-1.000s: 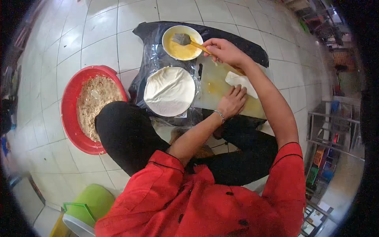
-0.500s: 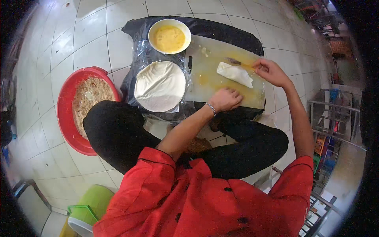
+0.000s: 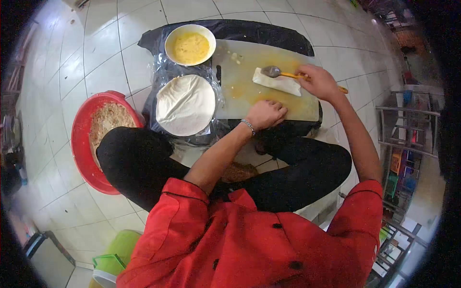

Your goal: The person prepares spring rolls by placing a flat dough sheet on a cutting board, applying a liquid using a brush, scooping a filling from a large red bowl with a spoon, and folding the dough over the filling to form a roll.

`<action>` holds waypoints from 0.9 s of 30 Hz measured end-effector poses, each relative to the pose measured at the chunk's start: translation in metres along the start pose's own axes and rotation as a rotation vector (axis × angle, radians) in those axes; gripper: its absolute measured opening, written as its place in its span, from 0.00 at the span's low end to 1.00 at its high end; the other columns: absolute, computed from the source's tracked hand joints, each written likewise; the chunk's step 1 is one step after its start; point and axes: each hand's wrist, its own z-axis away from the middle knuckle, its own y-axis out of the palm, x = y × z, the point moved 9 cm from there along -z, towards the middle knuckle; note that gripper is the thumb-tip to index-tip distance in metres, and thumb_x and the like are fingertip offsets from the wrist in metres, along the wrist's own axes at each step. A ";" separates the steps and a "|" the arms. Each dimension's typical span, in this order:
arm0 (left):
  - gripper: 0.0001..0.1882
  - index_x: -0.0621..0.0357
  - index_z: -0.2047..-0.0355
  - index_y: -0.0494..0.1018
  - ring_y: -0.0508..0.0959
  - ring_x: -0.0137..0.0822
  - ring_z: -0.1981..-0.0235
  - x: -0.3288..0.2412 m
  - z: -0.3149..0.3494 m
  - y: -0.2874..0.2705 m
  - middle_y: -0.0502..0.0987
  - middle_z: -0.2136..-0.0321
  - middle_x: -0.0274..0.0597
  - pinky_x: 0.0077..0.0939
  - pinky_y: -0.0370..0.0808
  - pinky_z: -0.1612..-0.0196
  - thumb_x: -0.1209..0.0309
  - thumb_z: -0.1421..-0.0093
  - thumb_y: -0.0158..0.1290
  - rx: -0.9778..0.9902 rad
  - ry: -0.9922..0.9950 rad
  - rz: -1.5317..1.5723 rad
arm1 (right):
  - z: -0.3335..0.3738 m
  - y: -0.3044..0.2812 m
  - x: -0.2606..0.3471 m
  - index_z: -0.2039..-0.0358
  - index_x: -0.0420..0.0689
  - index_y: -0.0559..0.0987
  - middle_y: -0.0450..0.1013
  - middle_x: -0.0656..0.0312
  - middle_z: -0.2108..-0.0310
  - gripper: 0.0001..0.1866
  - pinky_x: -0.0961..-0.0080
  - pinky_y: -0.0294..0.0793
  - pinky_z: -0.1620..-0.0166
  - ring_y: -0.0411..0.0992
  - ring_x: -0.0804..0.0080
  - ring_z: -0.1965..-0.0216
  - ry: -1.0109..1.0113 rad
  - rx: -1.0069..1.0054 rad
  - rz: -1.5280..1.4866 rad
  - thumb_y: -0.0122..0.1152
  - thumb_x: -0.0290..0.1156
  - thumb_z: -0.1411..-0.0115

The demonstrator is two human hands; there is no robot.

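Observation:
My right hand [image 3: 318,82] grips the yellow-orange handle of a spoon [image 3: 271,71] with a dark, greyish bowl. The bowl is over the far-left end of a pale, folded dough roll [image 3: 278,84]; whether it touches the dough, I cannot tell. The roll lies on a translucent cutting board [image 3: 240,101] smeared with yellow liquid. At the board's near edge rests my left hand [image 3: 266,114], fingers curled down and closed, with nothing visible in them. Left of the board lies a stack of round, thin dough wrappers [image 3: 185,105].
A white bowl of yellow beaten egg [image 3: 191,47] stands behind the wrappers. On the tiled floor at left sits a red basin [image 3: 81,144] holding pale, crumbly filling. A green bucket [image 3: 126,245] is at lower left, and metal racks [image 3: 408,110] stand at right.
My right hand has lifted the spoon off the board, bringing its bowl left over the dough roll. The left hand stays at the board's near edge. The whole view has shifted slightly.

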 end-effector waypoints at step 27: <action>0.14 0.53 0.62 0.70 0.79 0.47 0.63 -0.001 -0.007 0.004 0.76 0.68 0.44 0.41 0.76 0.61 0.57 0.40 0.53 0.109 -0.028 0.000 | 0.075 0.024 -0.090 0.63 0.50 0.78 0.76 0.57 0.65 0.09 0.56 0.76 0.60 0.76 0.55 0.62 0.268 0.213 0.480 0.55 0.32 0.45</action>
